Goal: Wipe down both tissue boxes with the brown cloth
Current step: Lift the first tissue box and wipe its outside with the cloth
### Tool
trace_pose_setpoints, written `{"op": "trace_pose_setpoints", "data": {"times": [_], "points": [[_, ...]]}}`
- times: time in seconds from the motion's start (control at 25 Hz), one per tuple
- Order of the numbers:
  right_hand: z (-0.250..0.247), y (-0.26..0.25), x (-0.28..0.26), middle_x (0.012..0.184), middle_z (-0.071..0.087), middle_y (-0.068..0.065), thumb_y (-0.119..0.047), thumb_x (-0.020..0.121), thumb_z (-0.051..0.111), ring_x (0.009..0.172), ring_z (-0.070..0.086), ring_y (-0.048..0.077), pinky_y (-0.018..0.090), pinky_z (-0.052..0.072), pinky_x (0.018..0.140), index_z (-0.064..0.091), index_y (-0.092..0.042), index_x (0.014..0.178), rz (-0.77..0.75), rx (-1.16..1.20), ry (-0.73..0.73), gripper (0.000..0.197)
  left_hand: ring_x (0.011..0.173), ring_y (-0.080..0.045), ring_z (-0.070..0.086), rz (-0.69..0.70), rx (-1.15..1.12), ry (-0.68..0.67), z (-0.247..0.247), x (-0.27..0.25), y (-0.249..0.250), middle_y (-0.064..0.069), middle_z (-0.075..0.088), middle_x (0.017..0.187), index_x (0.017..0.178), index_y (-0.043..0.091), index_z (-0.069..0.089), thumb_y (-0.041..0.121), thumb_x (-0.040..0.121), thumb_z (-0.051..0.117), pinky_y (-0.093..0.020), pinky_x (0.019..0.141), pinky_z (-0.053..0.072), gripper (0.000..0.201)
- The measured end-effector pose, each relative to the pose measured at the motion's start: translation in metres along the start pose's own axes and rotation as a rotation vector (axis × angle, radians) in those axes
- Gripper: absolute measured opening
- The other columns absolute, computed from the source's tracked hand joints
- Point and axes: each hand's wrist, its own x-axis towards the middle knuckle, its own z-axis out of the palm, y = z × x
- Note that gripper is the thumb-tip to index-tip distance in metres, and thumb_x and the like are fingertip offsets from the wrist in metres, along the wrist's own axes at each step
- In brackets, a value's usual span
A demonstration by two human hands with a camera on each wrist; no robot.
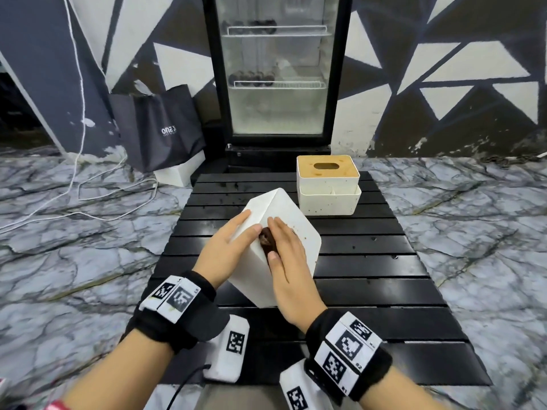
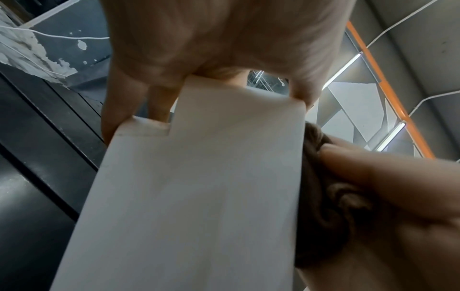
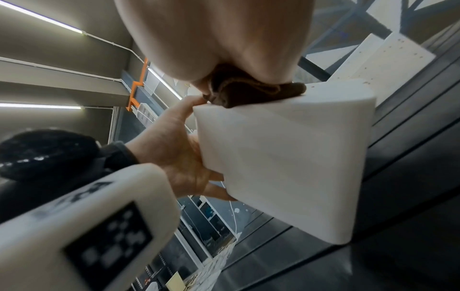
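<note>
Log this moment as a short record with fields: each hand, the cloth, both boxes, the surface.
left hand: holds the tilted box by its left side
right hand: presses the cloth onto the tilted box, fingers fairly straight
cloth: brown, bunched under the right palm
tilted box: plain white, turned on edge on the table
second box: upright behind it, wooden lid with an oval slot, untouched
table: black, slatted
progress: first box being wiped; second not yet begun
</note>
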Motion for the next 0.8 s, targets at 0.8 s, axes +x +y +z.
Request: {"op": "trace_pose_setpoints", "data": {"times": [0.8], "points": [[-0.026, 0.027, 0.047, 0.148, 0.027, 0.003, -0.005, 0.094, 0.034, 0.136, 0.021, 0.015, 0.035, 0.014, 0.115, 0.02, -0.016, 0.143, 0.089, -0.047, 0.148, 0.052, 0.118, -0.001, 0.043, 0.018, 0.098, 0.013, 0.011, -0.007, 0.009, 0.022, 0.044, 0.132, 0.138, 0.036, 0.04, 0.053, 0.068, 0.062, -0.018, 0.091, 0.03, 0.076]]}}
